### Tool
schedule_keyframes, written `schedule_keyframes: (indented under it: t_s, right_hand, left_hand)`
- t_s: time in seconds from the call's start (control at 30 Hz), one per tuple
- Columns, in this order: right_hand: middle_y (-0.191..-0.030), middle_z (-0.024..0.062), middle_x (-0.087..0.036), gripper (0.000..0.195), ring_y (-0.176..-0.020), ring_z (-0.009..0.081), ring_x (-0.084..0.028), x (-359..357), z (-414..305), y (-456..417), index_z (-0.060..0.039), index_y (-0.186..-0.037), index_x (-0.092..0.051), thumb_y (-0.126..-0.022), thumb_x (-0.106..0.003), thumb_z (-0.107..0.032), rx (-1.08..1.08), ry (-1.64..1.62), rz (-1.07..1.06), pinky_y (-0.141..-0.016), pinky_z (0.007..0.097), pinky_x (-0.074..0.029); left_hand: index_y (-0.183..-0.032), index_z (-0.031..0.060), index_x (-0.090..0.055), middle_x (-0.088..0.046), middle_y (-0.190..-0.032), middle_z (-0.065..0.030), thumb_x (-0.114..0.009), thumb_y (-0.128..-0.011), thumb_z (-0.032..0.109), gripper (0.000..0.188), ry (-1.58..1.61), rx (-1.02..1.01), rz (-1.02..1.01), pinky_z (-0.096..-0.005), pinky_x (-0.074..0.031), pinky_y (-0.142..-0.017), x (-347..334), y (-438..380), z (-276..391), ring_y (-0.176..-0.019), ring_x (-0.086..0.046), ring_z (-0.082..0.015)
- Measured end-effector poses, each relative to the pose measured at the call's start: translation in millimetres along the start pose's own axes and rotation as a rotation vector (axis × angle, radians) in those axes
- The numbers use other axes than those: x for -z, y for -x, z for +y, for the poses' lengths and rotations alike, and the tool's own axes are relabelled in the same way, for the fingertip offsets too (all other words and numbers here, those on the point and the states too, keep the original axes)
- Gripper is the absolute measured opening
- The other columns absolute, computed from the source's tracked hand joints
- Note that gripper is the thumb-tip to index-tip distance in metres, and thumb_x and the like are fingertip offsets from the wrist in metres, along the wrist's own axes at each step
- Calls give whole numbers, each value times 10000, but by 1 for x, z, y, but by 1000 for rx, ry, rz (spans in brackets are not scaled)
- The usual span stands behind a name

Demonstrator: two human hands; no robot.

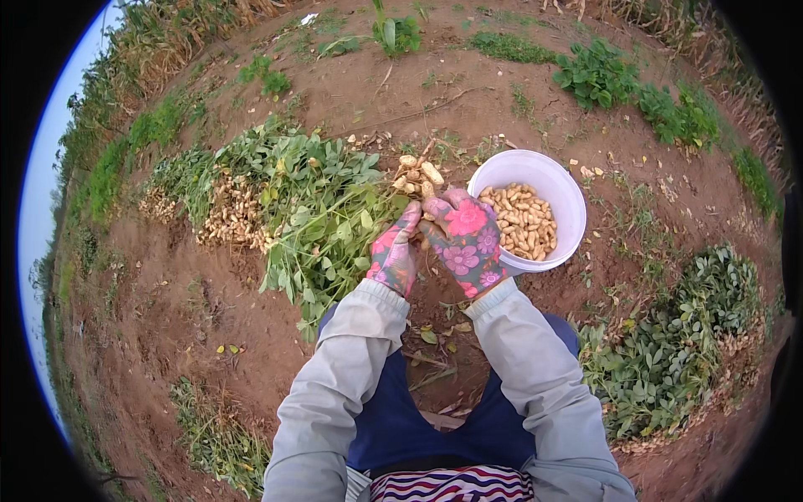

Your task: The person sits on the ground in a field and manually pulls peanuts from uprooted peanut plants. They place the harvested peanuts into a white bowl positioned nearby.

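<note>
My left hand [394,251], in a floral-patterned glove, grips an uprooted peanut plant [339,219] near its root end. The leafy tops spread out to the left. At the root end a cluster of tan peanut pods [419,176] sticks out just beyond my fingertips. My right hand [467,241], gloved to match, has its thumb and fingers closed around pods at the near side of that cluster; the exact grip is partly hidden. Right beside it, a white plastic bucket [569,207] holds many loose peanuts [524,219], and the hand overlaps its left rim in view.
More peanut plants with exposed pods [232,216] lie to the left. Another pile of pulled plants [671,345] is at the right, and a smaller heap [216,433] at lower left. Green plants [596,72] grow in the reddish soil [439,106] ahead.
</note>
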State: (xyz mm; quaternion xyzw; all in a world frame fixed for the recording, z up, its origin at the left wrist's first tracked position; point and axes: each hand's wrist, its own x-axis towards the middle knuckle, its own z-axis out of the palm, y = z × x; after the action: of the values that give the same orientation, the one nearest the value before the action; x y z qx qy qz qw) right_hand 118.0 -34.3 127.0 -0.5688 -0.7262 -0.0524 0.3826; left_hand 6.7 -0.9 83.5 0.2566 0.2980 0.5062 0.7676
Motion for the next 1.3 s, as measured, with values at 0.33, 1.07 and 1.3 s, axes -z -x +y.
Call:
schedule_keyframes:
  t_s: [0.33, 1.07, 1.3]
  right_hand:
    - [-830, 87, -518, 152, -771, 273, -544, -5, 29, 3, -81, -789, -554, -745, -583, -224, -72, -375, -227, -628, 365, -432]
    - [-748, 82, -561, 88, -711, 256, -574, -3, 28, 14, -83, -851, -533, -769, -531, -115, -134, -389, -95, -605, 346, -451]
    - [-731, 46, -574, 118, -659, 113, -557, 9, 41, 13, -33, -857, -542, -744, -576, -29, -306, -619, -291, -590, 250, -450]
  left_hand:
    - [-902, 6, -610, -613, -809, -59, -664, -773, 203, 242, -83, 52, 203, -264, -467, -571, 36, -38, -36, -665, -578, -124]
    - [-819, -3, -563, -573, -705, -36, -655, -782, 157, 187, -135, 11, 178, -224, -408, -500, 18, -27, -41, -549, -499, -101]
    - [-847, -12, -544, -570, -750, -48, -664, -764, 126, 201, -175, -33, 211, -231, -429, -552, 13, -26, -47, -624, -529, -109]
